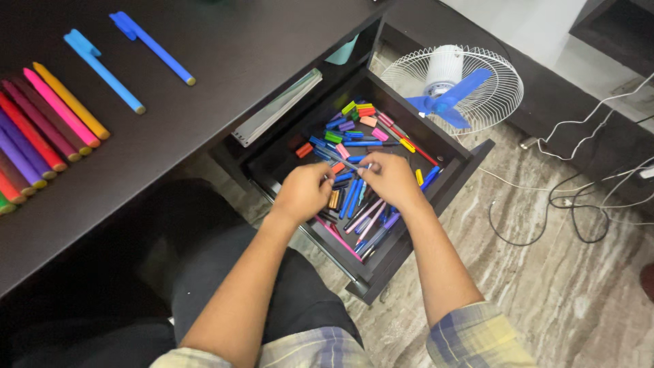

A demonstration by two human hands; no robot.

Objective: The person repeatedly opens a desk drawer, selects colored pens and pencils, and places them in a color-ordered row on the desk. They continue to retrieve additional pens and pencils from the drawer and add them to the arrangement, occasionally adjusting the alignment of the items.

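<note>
I see both hands over the open drawer (455,178), the left hand (303,193) and right hand (390,178) with fingers pinched on one thin blue pen (345,162), its long axis running crosswise between them above the loose markers (354,133).

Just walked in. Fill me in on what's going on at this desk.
A person sits at a dark desk with both hands in an open drawer full of loose coloured pens and caps. The left hand and right hand are together on a thin pen, one at each end. On the desktop lie a row of coloured markers and two blue pens apart from it. A small fan stands on the floor behind the drawer.
</note>
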